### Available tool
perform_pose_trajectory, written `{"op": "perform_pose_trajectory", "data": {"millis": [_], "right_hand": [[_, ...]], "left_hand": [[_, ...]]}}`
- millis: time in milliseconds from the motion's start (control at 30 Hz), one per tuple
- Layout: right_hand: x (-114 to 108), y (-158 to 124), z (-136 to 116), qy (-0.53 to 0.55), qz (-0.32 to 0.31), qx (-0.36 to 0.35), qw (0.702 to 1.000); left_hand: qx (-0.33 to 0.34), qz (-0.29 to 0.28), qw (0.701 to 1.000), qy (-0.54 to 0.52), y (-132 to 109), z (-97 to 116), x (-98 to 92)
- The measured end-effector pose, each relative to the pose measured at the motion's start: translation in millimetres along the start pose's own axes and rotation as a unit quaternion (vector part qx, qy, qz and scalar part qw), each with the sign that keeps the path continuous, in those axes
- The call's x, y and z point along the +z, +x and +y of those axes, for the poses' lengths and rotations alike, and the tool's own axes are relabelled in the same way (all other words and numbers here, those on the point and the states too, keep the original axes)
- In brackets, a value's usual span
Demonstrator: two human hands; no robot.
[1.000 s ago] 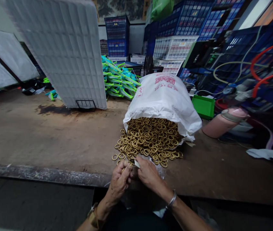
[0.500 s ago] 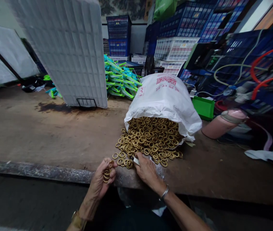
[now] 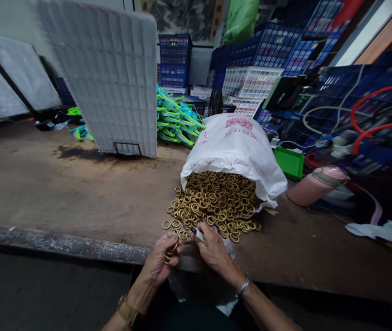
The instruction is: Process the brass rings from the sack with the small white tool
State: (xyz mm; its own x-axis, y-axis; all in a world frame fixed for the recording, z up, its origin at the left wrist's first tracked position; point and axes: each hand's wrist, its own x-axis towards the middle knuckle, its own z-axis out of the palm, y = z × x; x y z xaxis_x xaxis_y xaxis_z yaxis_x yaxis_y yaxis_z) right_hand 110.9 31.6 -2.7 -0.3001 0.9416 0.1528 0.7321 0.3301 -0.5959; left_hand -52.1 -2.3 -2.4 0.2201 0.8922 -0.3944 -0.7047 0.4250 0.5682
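Left hand: fingers curled round a few brass-coloured rings, thumb pressing from above. Rings seem to lie nested in the curl of the fingers, probably so that several can be carried without slipping; exact count hidden. Right hand: clamped on a small pale tool, dark end forward, pointing toward the left hand. Grip is near the front, presumably for control of that end; tool type too small to tell. Hands apart but near each other, low over the front edge of the table.

Just beyond: the pile of like rings, spilling from the mouth of a white sack. Sack lies on its side, mouth toward the person; likely laid so to let rings run out within short reach. One loose ring sits flat at the pile's left fringe.

Right of sack: green tray, then a pink bottle, tilted; what it leans on is unclear. Left of sack: a heap of green and blue pieces, partly behind a white panel standing tilted. Wire stand at its foot, apparently propping it. Behind: stacked crates.
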Motion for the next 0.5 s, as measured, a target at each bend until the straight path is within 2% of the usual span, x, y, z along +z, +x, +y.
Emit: {"op": "perform_pose_trajectory", "data": {"millis": [300,500], "right_hand": [[-9.2,-8.6,-7.3,0.071,-0.027,-0.013,0.997],[-10.6,-9.4,-15.0,0.088,-0.029,-0.021,0.996]], "left_hand": [[-0.002,0.022,0.995,0.097,1.9,-6.9,21.8],[-0.008,0.014,0.991,0.134,0.9,-12.3,24.1]]}}
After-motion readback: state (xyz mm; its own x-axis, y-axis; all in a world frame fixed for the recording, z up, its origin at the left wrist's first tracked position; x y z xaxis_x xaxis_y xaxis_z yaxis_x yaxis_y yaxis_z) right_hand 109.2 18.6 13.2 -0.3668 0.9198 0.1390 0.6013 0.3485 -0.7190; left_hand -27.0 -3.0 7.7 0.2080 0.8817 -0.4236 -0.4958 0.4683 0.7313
